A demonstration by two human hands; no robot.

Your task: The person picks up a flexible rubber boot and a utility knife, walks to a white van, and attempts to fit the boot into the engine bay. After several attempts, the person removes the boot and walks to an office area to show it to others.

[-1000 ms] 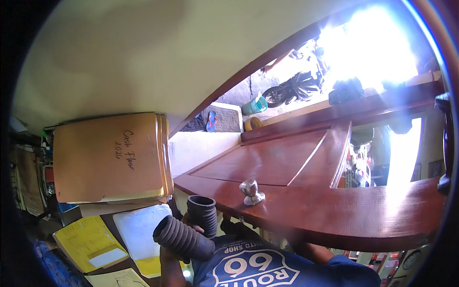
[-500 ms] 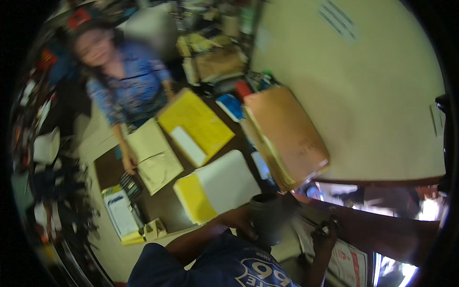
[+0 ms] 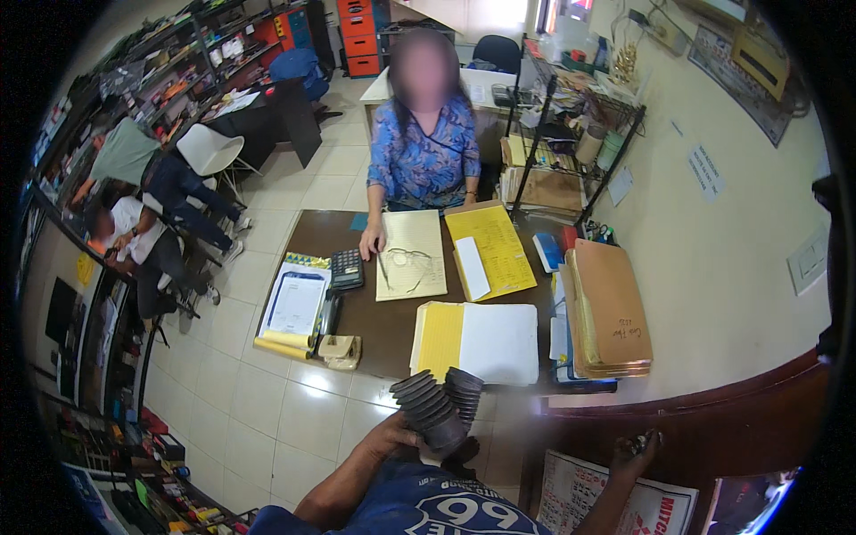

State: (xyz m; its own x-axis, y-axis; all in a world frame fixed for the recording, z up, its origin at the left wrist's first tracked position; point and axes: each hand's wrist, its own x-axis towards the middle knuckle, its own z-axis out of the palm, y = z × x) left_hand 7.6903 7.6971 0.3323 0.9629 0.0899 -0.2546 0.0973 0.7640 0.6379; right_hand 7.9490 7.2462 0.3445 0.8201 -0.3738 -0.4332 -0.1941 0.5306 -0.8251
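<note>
Two black ribbed rubber bellows stand close together at the lower middle, the nearer one in front of the other bellows. My left hand is closed around the nearer one; what supports the farther one is hard to see. At the lower right my right hand is wrapped around a metal doorknob on a dark brown door. A calendar hangs on that door below my right hand.
Ahead stands a brown desk with a calculator, open notebook, yellow pad, and thick folder stack. A person in a blue patterned top sits behind it. Two people are at the left shelves.
My view has swung left and levelled, so more of the room shows. My left hand still holds the bellows, and my right hand stays at the doorknob.
</note>
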